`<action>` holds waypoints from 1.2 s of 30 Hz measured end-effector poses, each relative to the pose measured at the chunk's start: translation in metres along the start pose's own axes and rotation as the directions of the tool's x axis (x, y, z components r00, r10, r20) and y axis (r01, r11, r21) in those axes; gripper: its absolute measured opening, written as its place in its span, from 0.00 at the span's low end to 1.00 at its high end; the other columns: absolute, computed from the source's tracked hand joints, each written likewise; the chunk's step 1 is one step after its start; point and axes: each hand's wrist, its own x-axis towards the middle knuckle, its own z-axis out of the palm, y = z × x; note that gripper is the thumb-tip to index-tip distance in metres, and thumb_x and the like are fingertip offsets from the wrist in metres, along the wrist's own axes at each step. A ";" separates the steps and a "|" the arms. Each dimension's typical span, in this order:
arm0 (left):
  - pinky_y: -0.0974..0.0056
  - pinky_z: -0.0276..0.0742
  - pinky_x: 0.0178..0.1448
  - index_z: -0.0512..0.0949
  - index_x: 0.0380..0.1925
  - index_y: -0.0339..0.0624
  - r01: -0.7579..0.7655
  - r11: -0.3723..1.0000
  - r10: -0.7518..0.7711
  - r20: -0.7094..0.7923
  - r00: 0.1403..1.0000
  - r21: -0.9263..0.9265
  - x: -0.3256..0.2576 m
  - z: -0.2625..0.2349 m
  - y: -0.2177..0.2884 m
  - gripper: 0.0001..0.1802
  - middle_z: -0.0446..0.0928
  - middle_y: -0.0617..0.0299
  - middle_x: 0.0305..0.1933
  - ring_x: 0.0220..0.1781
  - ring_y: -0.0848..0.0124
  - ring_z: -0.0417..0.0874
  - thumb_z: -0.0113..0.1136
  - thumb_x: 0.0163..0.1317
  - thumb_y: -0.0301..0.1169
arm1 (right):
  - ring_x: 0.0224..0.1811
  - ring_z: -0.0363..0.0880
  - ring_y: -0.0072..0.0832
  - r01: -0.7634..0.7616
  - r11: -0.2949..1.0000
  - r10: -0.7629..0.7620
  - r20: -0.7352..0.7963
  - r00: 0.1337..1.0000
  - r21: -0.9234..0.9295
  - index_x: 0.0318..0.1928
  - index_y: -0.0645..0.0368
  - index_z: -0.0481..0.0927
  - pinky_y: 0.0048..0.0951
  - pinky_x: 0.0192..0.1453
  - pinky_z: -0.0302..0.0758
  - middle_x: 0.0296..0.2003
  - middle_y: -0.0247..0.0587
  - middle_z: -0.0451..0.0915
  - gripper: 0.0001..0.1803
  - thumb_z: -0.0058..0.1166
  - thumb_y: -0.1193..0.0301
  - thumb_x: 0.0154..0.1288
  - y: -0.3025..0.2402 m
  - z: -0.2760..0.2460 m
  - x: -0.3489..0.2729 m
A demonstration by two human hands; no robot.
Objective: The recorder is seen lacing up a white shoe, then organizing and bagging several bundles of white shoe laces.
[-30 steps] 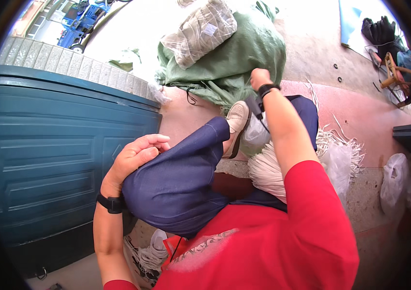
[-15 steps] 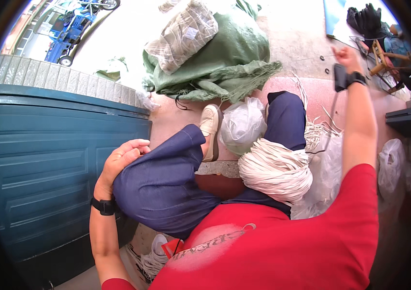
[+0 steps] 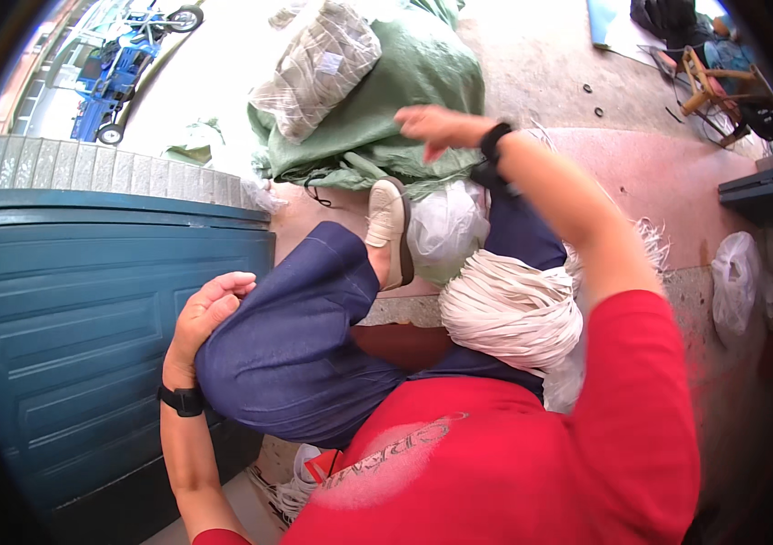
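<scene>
My left hand (image 3: 204, 318) lies against the outer side of my bent left knee, its fingers loosely extended and nothing in them. Raised in front, my right hand (image 3: 448, 130) hangs in the air over the green woven sack (image 3: 436, 77), empty, with fingers pointing left and slightly blurred. A dark device shows blurred below its wristband. Across my right thigh rests a thick bundle of off-white flat strips (image 3: 512, 313). Beyond that bundle, a knotted white plastic bag (image 3: 445, 229) sits between my feet. My right forearm hides some loose strips behind it.
A film-wrapped package (image 3: 318, 73) lies on the sack. Blue panelled doors (image 3: 86, 318) stand close at left. Far right there is a wooden chair (image 3: 723, 77) with things on it; nearer hangs a white bag (image 3: 734, 282). A blue vehicle (image 3: 114, 77) stands outside, far left.
My right hand has swung from the far right across to the left, over the sack. My left hand stays at the knee. The whole view has shifted slightly.
</scene>
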 end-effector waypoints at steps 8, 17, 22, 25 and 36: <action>0.71 0.68 0.49 0.67 0.49 0.32 -0.036 0.998 0.036 -0.002 0.999 -0.052 -0.009 -0.001 -0.004 0.23 0.71 0.57 0.43 0.43 0.74 0.72 0.54 0.57 0.35 | 0.23 0.69 0.27 -0.519 0.846 0.526 0.351 0.775 -0.121 0.51 0.58 0.66 0.34 0.28 0.71 0.25 0.37 0.73 0.35 0.27 0.41 0.61 0.046 0.070 0.010; 0.71 0.65 0.53 0.67 0.50 0.32 -0.018 0.999 0.019 0.040 0.999 -0.040 0.007 -0.010 -0.009 0.22 0.72 0.57 0.45 0.46 0.73 0.71 0.52 0.58 0.35 | 0.31 0.77 0.32 -0.185 0.889 0.221 0.040 0.974 -0.418 0.58 0.50 0.62 0.30 0.28 0.77 0.34 0.43 0.77 0.34 0.55 0.68 0.46 0.054 0.056 0.009; 0.71 0.64 0.53 0.67 0.50 0.31 -0.017 0.999 0.017 0.006 1.000 -0.040 0.002 -0.010 -0.011 0.23 0.72 0.57 0.45 0.47 0.73 0.71 0.52 0.58 0.35 | 0.28 0.79 0.28 -0.287 0.824 0.442 0.238 0.865 -0.489 0.55 0.51 0.65 0.29 0.27 0.77 0.35 0.42 0.77 0.28 0.52 0.72 0.50 0.067 0.084 0.028; 0.70 0.64 0.53 0.67 0.50 0.31 -0.014 0.999 0.013 -0.011 1.000 -0.038 0.000 -0.011 -0.011 0.23 0.71 0.56 0.45 0.47 0.73 0.71 0.52 0.58 0.35 | 0.27 0.79 0.31 -0.193 0.859 0.311 0.185 0.932 -0.474 0.39 0.61 0.76 0.30 0.29 0.76 0.31 0.42 0.78 0.15 0.51 0.71 0.49 0.082 0.091 0.034; 0.70 0.64 0.54 0.66 0.50 0.30 -0.004 1.000 0.003 -0.023 1.000 -0.005 0.004 -0.014 -0.014 0.23 0.71 0.56 0.46 0.48 0.72 0.70 0.50 0.58 0.36 | 0.43 0.76 0.40 -0.310 0.547 -0.007 -0.375 0.927 -0.778 0.34 0.57 0.80 0.36 0.46 0.72 0.38 0.48 0.78 0.18 0.41 0.60 0.54 0.048 0.038 0.031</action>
